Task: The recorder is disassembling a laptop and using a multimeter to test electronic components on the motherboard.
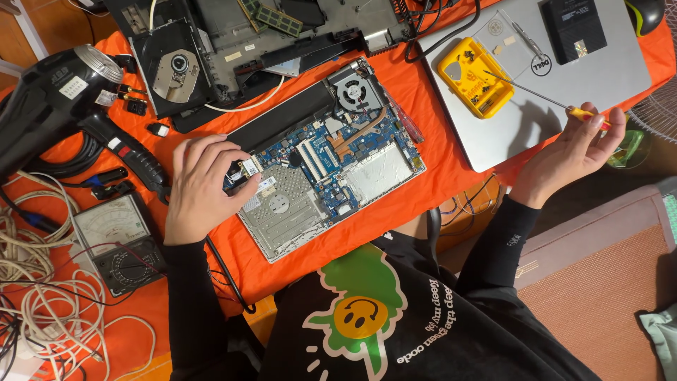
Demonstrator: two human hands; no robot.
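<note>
Left arm reaches straight forward in its black sleeve, left hand [201, 187] palm-down on the near-left corner of the opened laptop [328, 162], fingers curled loosely, thumb and fingertips pinching a small card module [247, 169] on the board. Right arm swings out wide, elbow bent, right hand [571, 159] lifted off to the side with the fingers closed lightly round the yellow-and-red handle of a slim screwdriver [546, 97]. Its shaft angles away to the left of that hand, tip over the yellow parts tray [474, 76] on the closed silver laptop [606, 77]. Just left of the left hand, an analogue meter [116, 243].
</note>
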